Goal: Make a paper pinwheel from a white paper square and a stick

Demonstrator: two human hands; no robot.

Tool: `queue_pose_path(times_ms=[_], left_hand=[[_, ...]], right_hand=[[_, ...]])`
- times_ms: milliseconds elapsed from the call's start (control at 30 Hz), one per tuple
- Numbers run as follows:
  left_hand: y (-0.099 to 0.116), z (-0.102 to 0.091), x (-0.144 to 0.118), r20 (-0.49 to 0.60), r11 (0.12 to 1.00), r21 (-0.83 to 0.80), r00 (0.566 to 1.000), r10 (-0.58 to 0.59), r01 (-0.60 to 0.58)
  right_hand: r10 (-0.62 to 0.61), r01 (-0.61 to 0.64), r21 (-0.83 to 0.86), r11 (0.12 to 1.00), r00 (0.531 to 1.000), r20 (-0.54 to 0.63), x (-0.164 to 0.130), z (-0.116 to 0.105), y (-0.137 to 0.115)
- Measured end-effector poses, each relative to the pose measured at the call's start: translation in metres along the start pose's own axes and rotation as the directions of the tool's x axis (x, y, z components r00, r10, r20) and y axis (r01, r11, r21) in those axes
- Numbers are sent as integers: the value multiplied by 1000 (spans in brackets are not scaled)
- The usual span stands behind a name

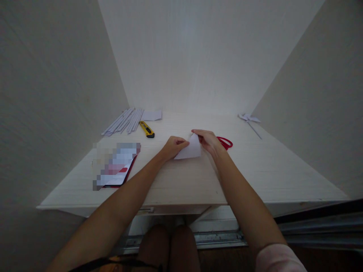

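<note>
A small white piece of paper (189, 150) is held just above the desk, between my two hands. My left hand (174, 145) pinches its left side, with the thumb lying over the sheet. At its upper right corner, which looks bent or lifted, my right hand (209, 140) grips the paper between thumb and fingers. Red-handled scissors (226, 142) lie beside my right wrist, their blades hidden behind the hand and forearm.
Rolled paper sticks (124, 121) lie in a pile at the back left, next to a flat paper sheet (152, 115). A yellow utility knife (146, 129) is nearby. A tablet or phone (120, 166) rests at left. A paper pinwheel (249, 118) lies at the back right.
</note>
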State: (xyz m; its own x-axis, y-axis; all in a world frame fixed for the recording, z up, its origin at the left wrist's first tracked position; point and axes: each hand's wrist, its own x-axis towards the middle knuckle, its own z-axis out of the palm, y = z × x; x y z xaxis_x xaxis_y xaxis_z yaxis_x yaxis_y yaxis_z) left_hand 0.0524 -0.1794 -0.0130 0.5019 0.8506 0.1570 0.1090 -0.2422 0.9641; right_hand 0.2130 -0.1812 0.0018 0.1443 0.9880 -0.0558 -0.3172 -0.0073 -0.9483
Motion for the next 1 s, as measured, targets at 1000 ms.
queue_pose_path(times_ms=[1000], left_hand=[[4,2,-1,-37,996,81,999,37,-34]], right_hand=[[-103,97,-35,995,918,-383,12,-28,-11]])
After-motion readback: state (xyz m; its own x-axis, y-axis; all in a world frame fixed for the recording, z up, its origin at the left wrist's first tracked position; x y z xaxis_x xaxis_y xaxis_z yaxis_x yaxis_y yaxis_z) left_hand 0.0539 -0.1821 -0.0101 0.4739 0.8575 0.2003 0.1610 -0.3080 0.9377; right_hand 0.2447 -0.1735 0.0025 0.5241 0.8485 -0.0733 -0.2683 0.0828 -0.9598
